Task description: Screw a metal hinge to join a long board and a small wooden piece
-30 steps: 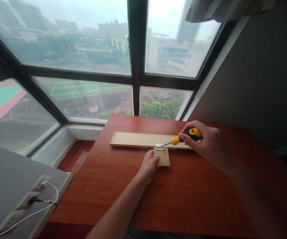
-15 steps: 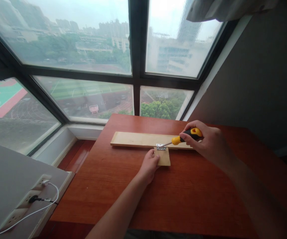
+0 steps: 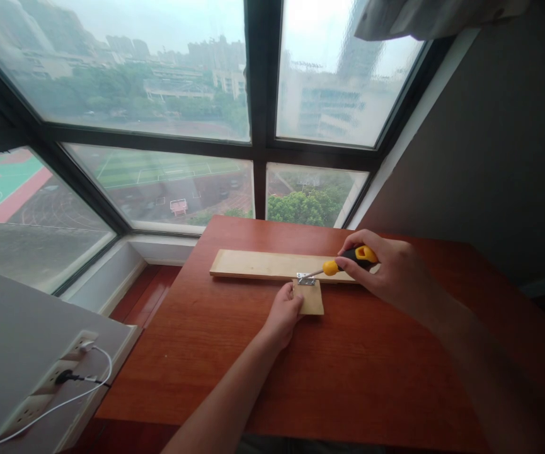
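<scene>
My right hand [image 3: 390, 268] is closed round the black and yellow handle of a screwdriver [image 3: 330, 268]. Its shaft slants down to the left, and the tip meets a silver metal hinge [image 3: 305, 279]. The hinge lies at the far edge of a small square wooden board [image 3: 310, 301]. Gripping that board by its left side is my left hand [image 3: 285, 312], thumb on top and the other fingers mostly hidden. Behind the hinge a long pale wooden plank [image 3: 258, 263] lies across the table; whether the hinge is joined to it I cannot tell.
The reddish-brown wooden table [image 3: 196, 353] reaches to a dark-framed window [image 3: 260, 148]. To the left, a low white wall carries power sockets [image 3: 48, 384] with a white cable [image 3: 110, 366] plugged in. A grey wall [image 3: 480, 157] rises on the right.
My right hand and the screwdriver handle have shifted slightly left and the handle has turned a little. The small board, the hinge and my left hand stay where they were.
</scene>
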### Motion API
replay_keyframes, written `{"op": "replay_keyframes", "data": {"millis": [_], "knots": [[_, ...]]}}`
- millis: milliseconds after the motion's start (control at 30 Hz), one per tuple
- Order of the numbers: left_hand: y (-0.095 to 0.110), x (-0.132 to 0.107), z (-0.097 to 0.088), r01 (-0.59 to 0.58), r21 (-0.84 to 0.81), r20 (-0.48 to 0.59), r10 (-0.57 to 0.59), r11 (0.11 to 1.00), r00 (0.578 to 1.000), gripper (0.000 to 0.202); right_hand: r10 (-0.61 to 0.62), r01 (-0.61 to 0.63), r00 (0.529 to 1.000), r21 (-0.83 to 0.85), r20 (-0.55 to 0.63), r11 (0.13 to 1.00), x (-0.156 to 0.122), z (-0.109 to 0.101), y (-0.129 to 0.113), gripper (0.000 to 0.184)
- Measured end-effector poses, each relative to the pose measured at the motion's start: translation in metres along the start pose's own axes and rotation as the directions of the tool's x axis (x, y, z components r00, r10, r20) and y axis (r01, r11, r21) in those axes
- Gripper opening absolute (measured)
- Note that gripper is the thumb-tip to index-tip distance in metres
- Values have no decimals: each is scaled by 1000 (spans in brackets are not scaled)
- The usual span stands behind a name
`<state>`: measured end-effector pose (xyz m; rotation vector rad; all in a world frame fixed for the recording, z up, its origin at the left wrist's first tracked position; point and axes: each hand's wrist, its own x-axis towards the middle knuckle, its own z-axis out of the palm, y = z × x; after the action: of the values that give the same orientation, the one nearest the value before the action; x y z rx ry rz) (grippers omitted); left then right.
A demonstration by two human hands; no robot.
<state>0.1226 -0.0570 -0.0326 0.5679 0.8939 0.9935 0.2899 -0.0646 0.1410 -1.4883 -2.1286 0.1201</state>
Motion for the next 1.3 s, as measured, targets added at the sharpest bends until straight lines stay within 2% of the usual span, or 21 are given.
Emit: {"op": "replay_keyframes", "data": {"millis": [200, 400, 500, 567, 633, 733, 800, 867, 933, 1033, 1100, 1167, 1233, 1300], "knots": [[-1, 1, 0, -11, -4, 9, 11, 1000, 1000, 32, 33, -36, 999, -67, -43, 997, 9, 1, -4, 20], [-1, 2, -1, 1, 5, 12, -1, 1000, 1000, 33, 90, -102, 991, -121, -101, 987, 17, 5, -2, 35], [-1, 2, 0, 0, 1, 4, 0, 1000, 1000, 32, 100, -102, 995, -80, -27, 992, 18, 0, -5, 30], [-1, 1, 0, -4, -1, 1, 4, 1000, 1000, 32, 72, -72, 996, -5, 57, 997, 18, -3, -7, 24], [-1, 1, 0, -7, -6, 3, 7, 1000, 1000, 33, 33, -35, 995, 16, 90, 999, 19, -5, -9, 24], [-1, 1, 0, -10, -14, 8, 10, 1000, 1000, 35, 13, -11, 1000, -151, 12, 988, 21, -1, -8, 24], [-2, 1, 0, -13, -12, 10, 13, 1000, 1000, 35, 21, -37, 998, -318, -54, 947, 22, 2, -7, 28], [-2, 1, -1, -11, -8, 12, 11, 1000, 1000, 36, 46, -75, 996, -408, -81, 910, 23, 3, -7, 31], [-2, 2, -1, -7, -6, 11, 7, 1000, 1000, 36, 55, -66, 998, -345, -40, 936, 23, 0, -7, 26], [-2, 2, -1, -6, -7, 10, 6, 1000, 1000, 36, -16, 23, 997, -103, 70, 994, 23, -7, -9, 22], [-2, 2, -1, -9, -11, 13, 9, 1000, 1000, 36, -33, 38, 996, -60, 86, 997, 24, -7, -9, 24], [-2, 2, 0, -13, -13, 17, 13, 1000, 1000, 37, -4, 11, 999, -173, 41, 985, 24, -5, -8, 25], [-2, 2, 0, -14, -11, 19, 14, 1000, 1000, 37, 27, -33, 999, -343, -25, 939, 25, -1, -6, 28], [-2, 1, 0, -14, -10, 19, 14, 1000, 1000, 37, 43, -67, 997, -432, -64, 899, 25, 0, -5, 31]]}}
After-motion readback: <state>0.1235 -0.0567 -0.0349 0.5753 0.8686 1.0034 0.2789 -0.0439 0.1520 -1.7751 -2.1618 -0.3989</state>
